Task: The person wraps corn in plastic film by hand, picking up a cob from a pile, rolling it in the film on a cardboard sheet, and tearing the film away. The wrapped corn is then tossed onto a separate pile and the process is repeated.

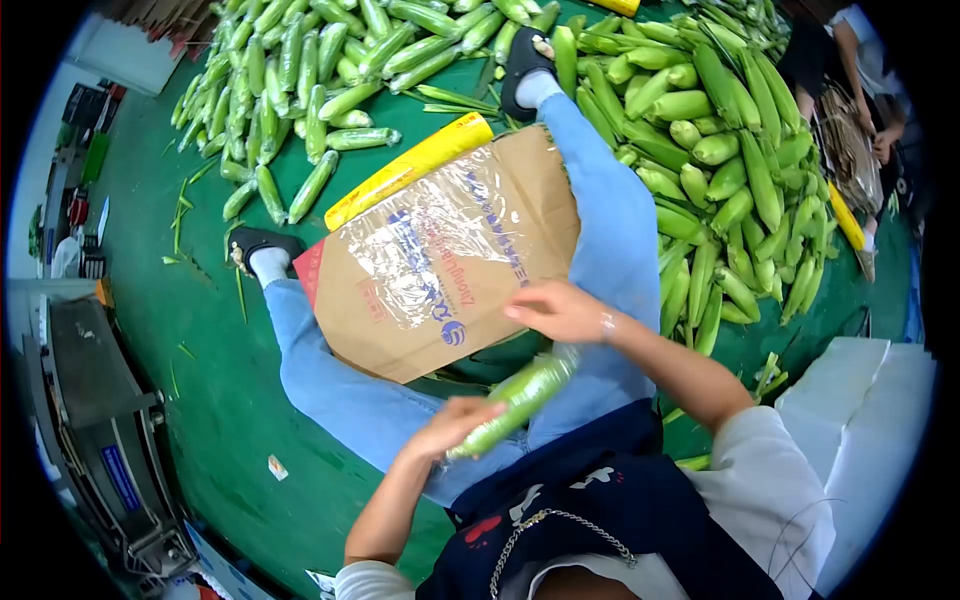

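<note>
A green corn cob (pixel 515 400) wrapped in clear film lies slanted between my hands above my lap. My left hand (pixel 452 425) grips its lower end. My right hand (pixel 558 312) is at its upper end, fingers on the film. Under my hands, a brown paper sack (pixel 440 250) with a sheet of clear plastic on it rests across my jeans-clad legs. A yellow roll (pixel 410 168) lies along the sack's far edge.
Heaps of green corn cobs cover the green floor at the far left (pixel 290 80) and on the right (pixel 720 150). Another person (pixel 850 80) sits at the far right. White boxes (pixel 860 420) stand at my right, a metal machine (pixel 100 420) at my left.
</note>
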